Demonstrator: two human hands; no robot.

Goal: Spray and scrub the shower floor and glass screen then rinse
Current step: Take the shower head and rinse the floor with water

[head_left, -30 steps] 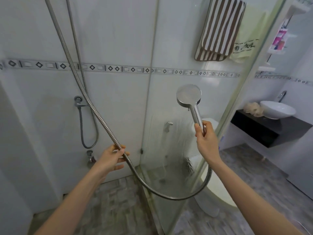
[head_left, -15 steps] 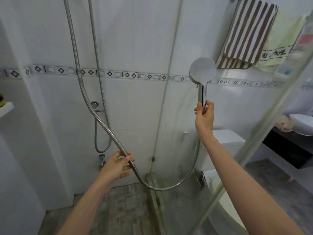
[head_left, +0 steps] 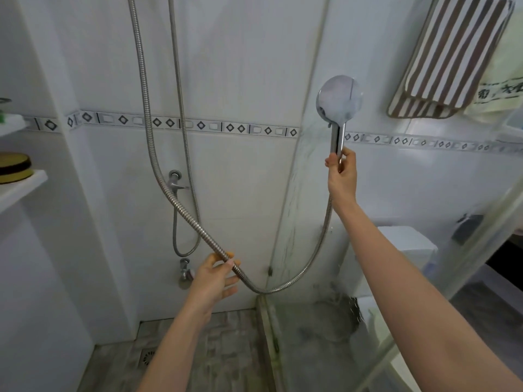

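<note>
Chrome glints on the round shower head, which is held up high, just above the patterned tile border and close to the glass shower screen. The right hand grips the bottom of its slim handle, fingers curled round it, with the arm stretched forward and upward. Only the smooth back of the head shows; its face is turned away toward the screen.

The left hand reaches out lower, near the middle, palm turned partly up. Its fingers are stretched out and relaxed, and the ribbed metal hose runs across them below the thumb. From there the hose sags in a loop and rises to the handle.

The walls are white tile. A small wall tap sits behind the hose, with a second tap below it. The grey stone-patterned shower floor has a round drain near the left corner. The screen is streaked and cloudy, with dark grime along its bottom edge. Through it a white toilet shows blurred. A brown-and-white striped towel hangs at the upper right, and a white shelf at the left carries a round yellow and black object.
</note>
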